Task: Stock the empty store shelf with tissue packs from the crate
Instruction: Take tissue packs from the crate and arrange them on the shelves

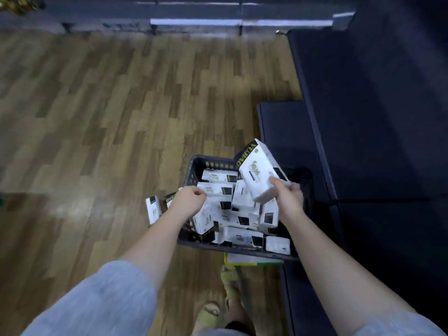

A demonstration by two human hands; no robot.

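Wood-plank floor (109,117) beside dark shelf (363,117): I am watching right hand (288,197) pinching 1 tissue pack (263,175) by its end over crate (194,170), risking slippage, while left hand (189,200) is curling, apparently empty.

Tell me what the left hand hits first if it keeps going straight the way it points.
Probably the tissue packs piled in the crate: the left hand points over its near-left rim toward them. Depth is unclear.

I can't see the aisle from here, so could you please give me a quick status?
Right hand grips one tissue pack above the crate. Left hand curled, empty. Dark shelf bare, path unobstructed.
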